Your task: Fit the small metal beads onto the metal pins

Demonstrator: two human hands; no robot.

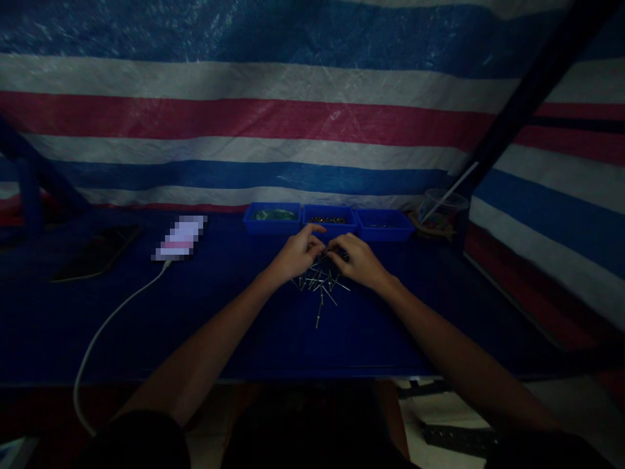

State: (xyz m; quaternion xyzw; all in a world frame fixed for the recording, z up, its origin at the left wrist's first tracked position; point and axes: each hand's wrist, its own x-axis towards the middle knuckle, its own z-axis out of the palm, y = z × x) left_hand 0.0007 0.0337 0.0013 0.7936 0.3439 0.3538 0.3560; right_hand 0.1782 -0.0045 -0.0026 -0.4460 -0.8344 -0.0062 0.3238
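My left hand [299, 253] and my right hand [356, 258] nearly meet over the middle of the blue table, just in front of the blue bins. Both are closed, thumb against fingers, on something too small and dark to make out. Below them lies a loose pile of thin metal pins [319, 281], one of them apart toward the front edge. Behind the hands stand three blue bins: the left bin [272, 227] holds greenish pieces, the middle bin [330, 228] small brassy parts, and the right bin [385, 233] a few thin pieces.
At the left a lit phone [180, 238] has a white cable [105, 324] running off the front edge of the table [342, 371]. A dark phone [97, 254] lies farther left. A clear plastic cup [442, 207] with a straw stands at the back right, beside a slanted post.
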